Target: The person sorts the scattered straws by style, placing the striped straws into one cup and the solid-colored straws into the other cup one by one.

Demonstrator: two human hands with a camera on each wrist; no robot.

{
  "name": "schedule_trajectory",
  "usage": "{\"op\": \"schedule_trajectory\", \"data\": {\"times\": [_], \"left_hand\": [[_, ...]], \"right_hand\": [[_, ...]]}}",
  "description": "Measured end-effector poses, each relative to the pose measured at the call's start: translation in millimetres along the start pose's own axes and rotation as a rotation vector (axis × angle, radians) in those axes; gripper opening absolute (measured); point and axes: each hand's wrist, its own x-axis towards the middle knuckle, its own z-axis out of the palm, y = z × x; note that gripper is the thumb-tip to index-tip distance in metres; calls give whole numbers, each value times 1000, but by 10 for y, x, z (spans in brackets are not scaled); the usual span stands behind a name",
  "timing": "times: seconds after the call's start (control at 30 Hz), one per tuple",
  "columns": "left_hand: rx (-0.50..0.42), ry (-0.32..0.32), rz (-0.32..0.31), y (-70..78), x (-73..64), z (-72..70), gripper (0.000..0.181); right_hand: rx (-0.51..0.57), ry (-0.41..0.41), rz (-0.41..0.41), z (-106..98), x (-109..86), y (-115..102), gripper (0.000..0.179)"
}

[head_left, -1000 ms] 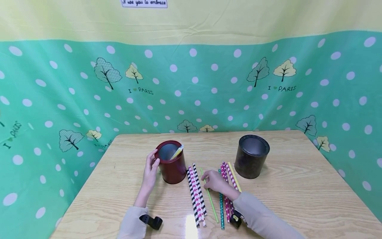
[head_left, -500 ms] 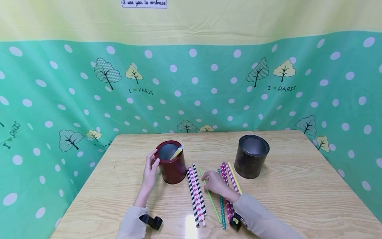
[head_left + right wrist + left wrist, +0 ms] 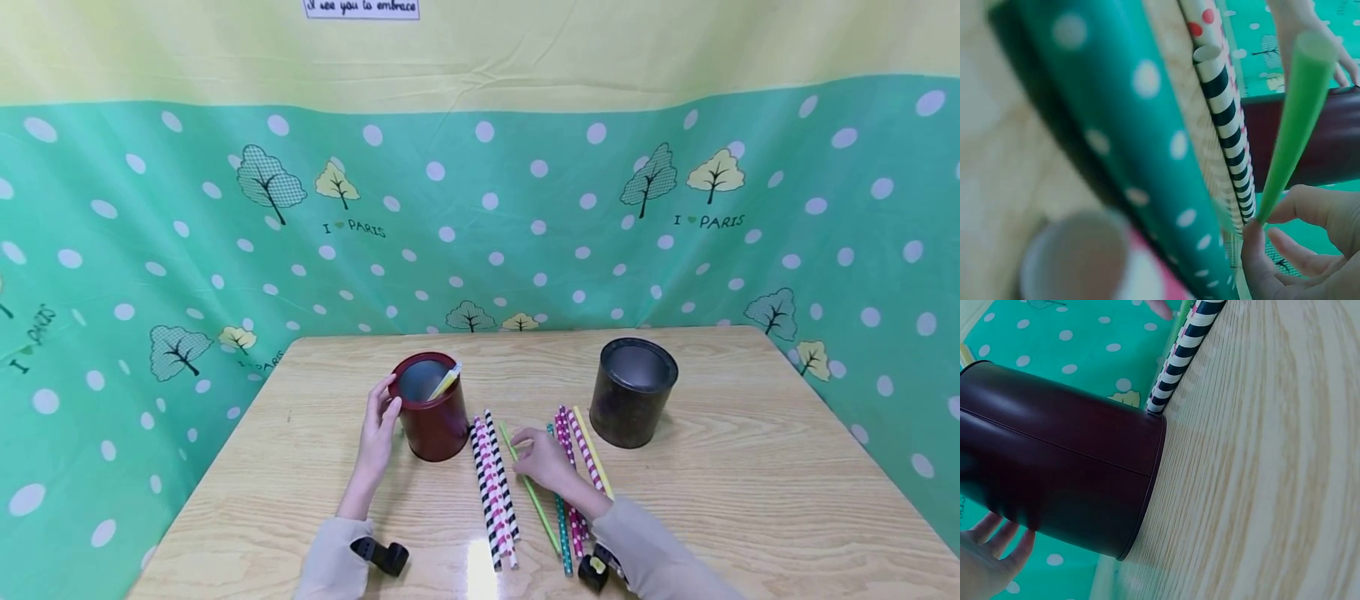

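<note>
In the head view, my left hand (image 3: pixel 377 442) rests against the left side of a dark red can (image 3: pixel 437 429), fingertips and thumb near its rim. The left wrist view shows those fingers (image 3: pixel 1013 547) touching the can's wall. A yellow straw (image 3: pixel 444 383) and something pale lean inside the can. My right hand (image 3: pixel 546 460) pinches a green straw (image 3: pixel 542 517) between thumb and fingertips, clear in the right wrist view, where its near end (image 3: pixel 1307 87) sticks up toward the camera. The straw is tilted, partly hidden by the hand in the head view.
Striped and dotted straws (image 3: pixel 491 492) lie just left of the green straw. Teal (image 3: pixel 562 525), magenta and yellow (image 3: pixel 596 454) straws lie right, partly under the right forearm. A black can (image 3: pixel 633 396) stands at the back right of the wooden table (image 3: pixel 750 467).
The lower end of the green straw has swung right, and the teal straw has shifted right too. My right hand has moved slightly right; the left hand and red can stay put.
</note>
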Motion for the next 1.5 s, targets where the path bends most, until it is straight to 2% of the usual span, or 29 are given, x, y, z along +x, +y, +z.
{"op": "schedule_trajectory", "data": {"times": [0.3,0.8,1.5], "left_hand": [[-5,5,-1,4,2,4,37],[-8,8,-3,9,-8,4,38],[-10,6,-9,10,-6,3,38]], "right_hand": [[108,79,35,-55,-22,-60,42],[414,138,6,-137,-49,-287,45],[497,235,-153,-333,-163,-724,31]]}}
